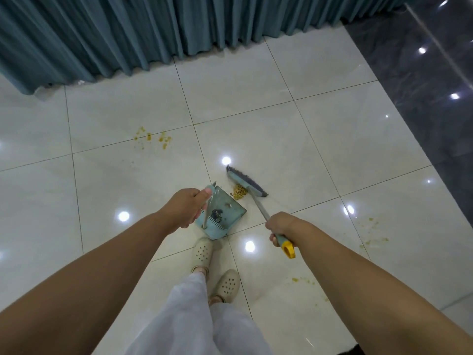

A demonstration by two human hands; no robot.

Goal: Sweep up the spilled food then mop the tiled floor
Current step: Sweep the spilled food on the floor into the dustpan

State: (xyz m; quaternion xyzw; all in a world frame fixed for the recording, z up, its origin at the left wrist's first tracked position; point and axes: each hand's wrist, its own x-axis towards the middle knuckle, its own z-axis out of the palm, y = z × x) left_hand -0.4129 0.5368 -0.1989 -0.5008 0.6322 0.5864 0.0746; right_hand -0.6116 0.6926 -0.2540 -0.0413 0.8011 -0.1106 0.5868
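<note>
My left hand (184,210) grips the upright handle of a light blue dustpan (225,213) that rests on the white tiled floor (294,139) in front of my feet. My right hand (280,225) holds the broom handle near its yellow end. The broom head (246,181) lies on the floor just beyond the dustpan's mouth, with a small pile of yellow food crumbs (240,192) between it and the pan. More yellow crumbs (153,138) lie further off to the left, a scatter (372,233) lies to the right, and a few bits (303,280) lie near my right foot.
A teal curtain (153,34) hangs down to the floor along the far side. A dark glossy wall or panel (422,85) borders the tiles on the right. My feet in cream clogs (203,251) stand just behind the dustpan.
</note>
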